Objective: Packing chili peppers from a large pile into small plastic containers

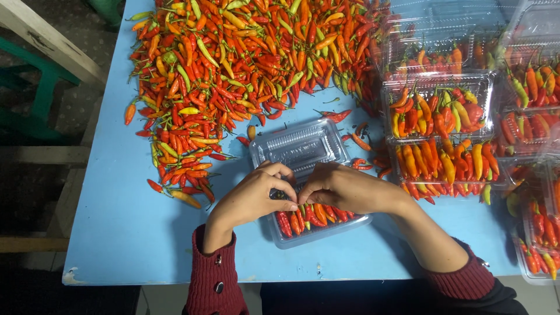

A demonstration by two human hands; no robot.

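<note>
Nearest the camera, two arms in dark red knitted cuffs reach onto the blue table (116,233). The left hand (252,197) and the right hand (338,188) meet over an open clear plastic clamshell tray (303,146), fingers curled and fingertips drawn together, apparently pinching something small between them; what exactly they grip is hidden. Beneath them, in the near half of the tray, red and orange chili peppers (309,216) lie side by side in a row, stems aligned, probably so they pack flat. The far half of the tray, its hinged lid, lies empty and open just behind the hands.

To the right stand filled trays of chilies (437,111), stacked and touching one another, likely kept within the right arm's reach. Farther back, a large loose heap of red, orange and green chilies (233,64) covers the table's far side, curving around the open tray.
</note>
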